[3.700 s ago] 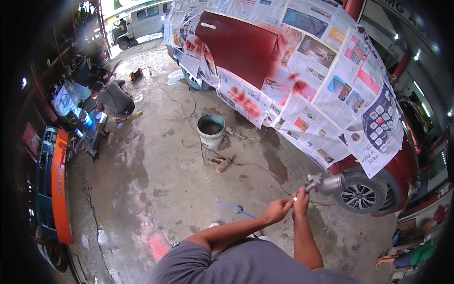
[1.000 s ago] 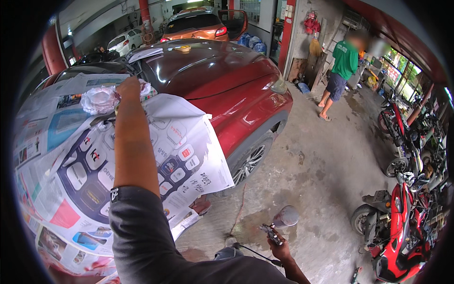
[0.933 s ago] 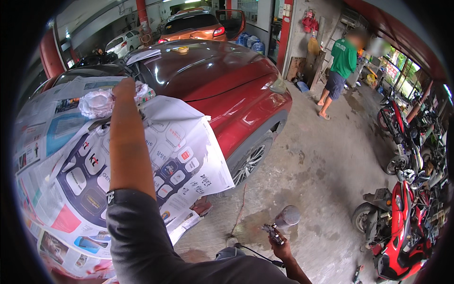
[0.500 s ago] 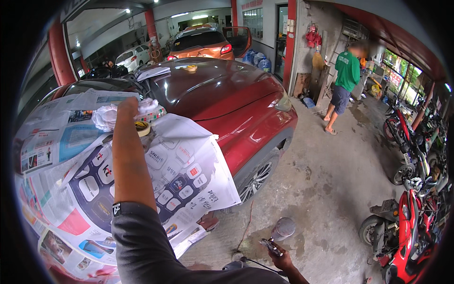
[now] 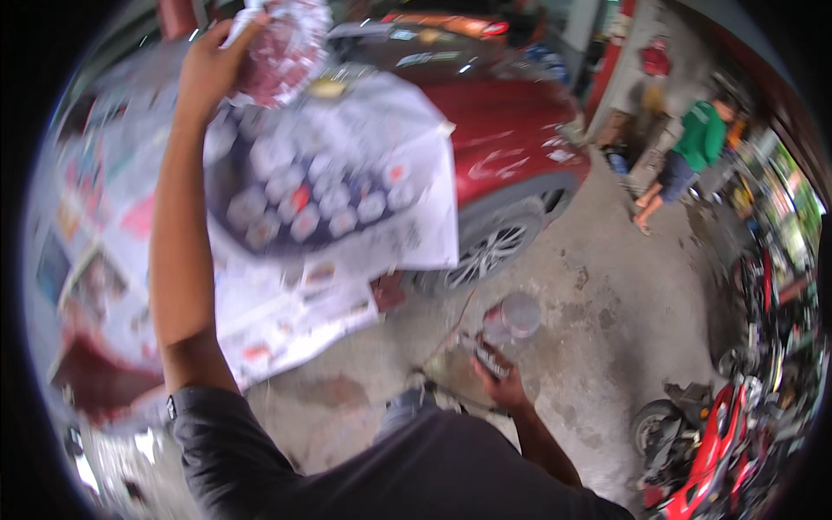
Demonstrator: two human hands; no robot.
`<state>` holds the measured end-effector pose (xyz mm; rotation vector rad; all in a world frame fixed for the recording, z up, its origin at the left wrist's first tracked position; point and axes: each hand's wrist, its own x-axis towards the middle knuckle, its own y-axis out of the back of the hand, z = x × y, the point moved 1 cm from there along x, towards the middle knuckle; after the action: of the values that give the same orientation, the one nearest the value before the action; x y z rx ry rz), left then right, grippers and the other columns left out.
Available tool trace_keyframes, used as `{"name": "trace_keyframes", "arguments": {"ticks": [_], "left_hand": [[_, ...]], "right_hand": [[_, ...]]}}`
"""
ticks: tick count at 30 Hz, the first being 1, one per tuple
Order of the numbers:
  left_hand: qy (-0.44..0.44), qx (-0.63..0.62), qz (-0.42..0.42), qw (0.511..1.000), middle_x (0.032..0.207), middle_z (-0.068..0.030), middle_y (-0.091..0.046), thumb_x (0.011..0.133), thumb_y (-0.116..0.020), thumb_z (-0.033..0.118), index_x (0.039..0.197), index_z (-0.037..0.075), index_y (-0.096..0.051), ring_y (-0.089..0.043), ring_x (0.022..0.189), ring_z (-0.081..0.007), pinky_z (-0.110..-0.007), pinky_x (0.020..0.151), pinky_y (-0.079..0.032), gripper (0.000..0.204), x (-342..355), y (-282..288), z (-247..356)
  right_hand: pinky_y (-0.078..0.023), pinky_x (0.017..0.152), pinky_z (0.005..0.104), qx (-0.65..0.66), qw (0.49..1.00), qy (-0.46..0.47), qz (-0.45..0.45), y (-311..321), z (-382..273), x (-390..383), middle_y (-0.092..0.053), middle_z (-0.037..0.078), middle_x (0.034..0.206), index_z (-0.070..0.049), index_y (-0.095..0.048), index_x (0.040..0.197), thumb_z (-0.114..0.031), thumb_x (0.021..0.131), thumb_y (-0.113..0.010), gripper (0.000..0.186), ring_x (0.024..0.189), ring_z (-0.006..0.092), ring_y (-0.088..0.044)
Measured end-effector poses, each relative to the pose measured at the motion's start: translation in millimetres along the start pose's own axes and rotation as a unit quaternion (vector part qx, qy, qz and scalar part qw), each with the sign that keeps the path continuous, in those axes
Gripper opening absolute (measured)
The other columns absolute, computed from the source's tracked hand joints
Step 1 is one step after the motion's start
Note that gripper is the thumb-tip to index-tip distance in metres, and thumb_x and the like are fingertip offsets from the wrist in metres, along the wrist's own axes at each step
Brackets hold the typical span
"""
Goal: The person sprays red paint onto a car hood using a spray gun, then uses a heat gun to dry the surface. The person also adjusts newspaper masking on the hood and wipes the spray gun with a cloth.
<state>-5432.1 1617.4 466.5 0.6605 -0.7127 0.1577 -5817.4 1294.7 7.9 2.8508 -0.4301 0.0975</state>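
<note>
My left hand (image 5: 211,76) is raised at the upper left, fingers closed on a crumpled white cloth (image 5: 282,61) with a reddish, stained-looking face. Motion blurs the cloth. Low in the middle, my right hand (image 5: 506,386) grips a metal spray gun (image 5: 490,357); a greyish cup (image 5: 520,315) sits at its top, and a dark hose trails off beside it. Beneath my left arm, newspaper sheets (image 5: 425,230) cover part of a dark red car (image 5: 511,117). A yellowish tape roll (image 5: 328,89) lies on the paper just right of the cloth.
The car's front wheel (image 5: 492,257) stands beyond the paper's edge. Parked motorcycles (image 5: 716,444) line the right side. A person in a green top (image 5: 704,134) stands at the far right near the wall. Behind the red car is an orange car (image 5: 446,24).
My left hand has lifted the white cloth off the newspaper. The view has tilted and shifted, blurring the scene. My right hand still holds the spray gun.
</note>
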Motion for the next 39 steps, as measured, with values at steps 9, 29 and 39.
{"name": "trace_keyframes", "arguments": {"ticks": [9,29,39], "left_hand": [[0.229,0.08,-0.213,0.946,0.104,-0.013,-0.07,0.079,-0.068,0.018,0.089,0.007,-0.069,-0.067,0.088,-0.0372,-0.045,0.076,-0.053,0.015,-626.7,24.5,-38.0],[0.63,-0.053,0.024,0.774,0.077,-0.0072,-0.069,0.091,-0.07,0.034,0.1,-0.001,-0.074,-0.057,0.07,-0.0127,-0.034,0.066,-0.049,0.037,-1170.2,400.9,188.2],[0.707,-0.122,0.11,0.688,0.076,0.0016,-0.065,0.09,-0.073,0.026,0.095,-0.002,-0.075,-0.053,0.067,-0.0077,-0.028,0.061,-0.045,0.028,-1362.3,518.9,230.0]], "right_hand": [[-0.053,0.086,0.0333,0.005,0.938,0.161,-0.306,-66.4,-46.6,-122.4,-0.069,0.018,0.12,-0.001,-0.057,0.134,-0.018,0.094,-0.068,0.044,0.105,0.0218,-0.068],[-0.052,0.092,0.039,0.018,0.571,0.273,-0.774,-250.9,-161.0,-644.2,-0.064,0.015,0.127,-0.021,-0.056,0.138,-0.03,0.094,-0.066,0.046,0.114,0.0346,-0.063],[-0.054,0.087,0.0398,0.009,0.51,0.235,-0.828,-310.9,-164.8,-859.7,-0.067,0.017,0.12,-0.022,-0.058,0.137,-0.036,0.092,-0.068,0.048,0.107,0.039,-0.064]]}}
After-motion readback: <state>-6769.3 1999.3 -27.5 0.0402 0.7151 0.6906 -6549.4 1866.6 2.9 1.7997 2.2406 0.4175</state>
